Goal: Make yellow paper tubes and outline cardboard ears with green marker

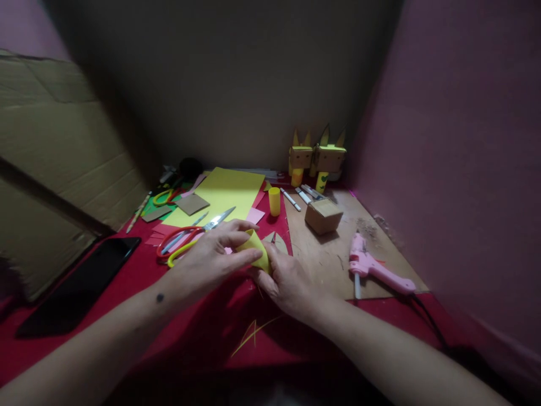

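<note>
While L hand & R hand both pinch the curled yellow paper btwn them, over the red worktop, excess pressure could crease it; slack grip, prob. uncurling.

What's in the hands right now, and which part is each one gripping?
A piece of curled yellow paper: the left hand holds its left side, thumb across the near face; the right hand holds its lower right end.

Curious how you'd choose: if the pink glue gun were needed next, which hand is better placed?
Probably the right hand: it is nearer the glue gun. The left hand, farther off, could hold the curved yellow paper.
</note>
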Demonstrator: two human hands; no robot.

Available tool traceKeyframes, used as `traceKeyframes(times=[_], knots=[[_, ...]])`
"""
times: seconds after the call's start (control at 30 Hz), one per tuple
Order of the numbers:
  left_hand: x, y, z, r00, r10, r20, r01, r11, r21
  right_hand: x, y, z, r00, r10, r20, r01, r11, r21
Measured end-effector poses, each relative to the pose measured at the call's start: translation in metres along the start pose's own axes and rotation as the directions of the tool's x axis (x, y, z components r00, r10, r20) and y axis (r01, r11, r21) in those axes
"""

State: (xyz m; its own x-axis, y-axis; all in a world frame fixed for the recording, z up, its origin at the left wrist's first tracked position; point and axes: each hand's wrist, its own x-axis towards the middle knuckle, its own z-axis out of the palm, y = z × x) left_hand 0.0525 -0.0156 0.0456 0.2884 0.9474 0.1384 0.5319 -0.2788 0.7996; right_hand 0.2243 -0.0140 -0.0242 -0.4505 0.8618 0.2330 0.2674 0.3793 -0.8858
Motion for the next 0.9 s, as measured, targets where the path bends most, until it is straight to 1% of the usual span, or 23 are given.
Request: traceKeyframes(times=[0.07, 0.1, 0.17, 0.2, 0.23, 0.27, 0.33, 0.37, 0.43, 0.47, 0.57, 0.67, 0.77, 0.9], knots=[[0.001, 0.001, -0.007, 1.000, 0.026, -0.015, -0.026, 1.000, 0.005, 0.002, 0.001, -0.001, 1.000, 0.025, 0.002, -0.025, 0.998, 0.059], [0.001, 0.000, -0.012, 0.998, 0.042, -0.044, -0.042, 0.999, 0.003, 0.003, 0.001, -0.001, 0.999, 0.039, 0.017, -0.041, 0.994, 0.103], [0.002, -0.002, -0.023, 0.992, 0.058, -0.112, -0.062, 0.998, -0.032, 0.006, 0.002, -0.003, 0.995, 0.057, 0.078, -0.072, 0.975, 0.210], [0.002, -0.005, -0.028, 0.991, 0.057, -0.120, -0.066, 0.996, -0.068, 0.007, 0.003, -0.004, 0.992, 0.055, 0.117, -0.085, 0.960, 0.265], [0.002, -0.008, -0.032, 0.994, 0.052, -0.093, -0.062, 0.991, -0.115, 0.008, 0.003, -0.005, 0.986, 0.047, 0.157, -0.095, 0.944, 0.316], [0.003, -0.012, -0.034, 0.998, 0.052, -0.024, -0.055, 0.985, -0.161, 0.009, 0.003, -0.005, 0.981, 0.033, 0.193, -0.102, 0.927, 0.361], [0.003, -0.019, -0.033, 0.991, 0.063, 0.115, -0.038, 0.978, -0.205, 0.009, 0.002, -0.006, 0.971, 0.004, 0.240, -0.108, 0.901, 0.421], [0.004, -0.022, -0.030, 0.984, 0.068, 0.165, -0.032, 0.977, -0.213, 0.009, 0.001, -0.006, 0.967, -0.006, 0.256, -0.110, 0.892, 0.438], [0.004, -0.025, -0.022, 0.975, 0.079, 0.207, -0.031, 0.974, -0.225, 0.008, 0.000, -0.006, 0.958, -0.019, 0.285, -0.117, 0.884, 0.453], [0.005, -0.025, -0.017, 0.974, 0.086, 0.210, -0.035, 0.972, -0.233, 0.008, -0.001, -0.006, 0.957, -0.024, 0.291, -0.115, 0.885, 0.452], [0.004, -0.022, -0.008, 0.981, 0.104, 0.163, -0.062, 0.969, -0.240, 0.009, -0.002, -0.005, 0.967, -0.046, 0.251, -0.068, 0.902, 0.427], [0.002, -0.018, -0.005, 0.988, 0.116, 0.101, -0.092, 0.971, -0.221, 0.010, -0.001, -0.004, 0.989, -0.060, 0.137, 0.006, 0.932, 0.363], [0.000, -0.017, -0.004, 0.990, 0.121, 0.072, -0.103, 0.971, -0.215, 0.011, 0.002, -0.002, 0.998, -0.056, 0.037, 0.044, 0.962, 0.269], [-0.001, -0.018, -0.002, 0.995, 0.098, 0.019, -0.092, 0.973, -0.212, 0.009, 0.006, 0.001, 0.997, -0.075, -0.003, 0.075, 0.979, 0.188]])
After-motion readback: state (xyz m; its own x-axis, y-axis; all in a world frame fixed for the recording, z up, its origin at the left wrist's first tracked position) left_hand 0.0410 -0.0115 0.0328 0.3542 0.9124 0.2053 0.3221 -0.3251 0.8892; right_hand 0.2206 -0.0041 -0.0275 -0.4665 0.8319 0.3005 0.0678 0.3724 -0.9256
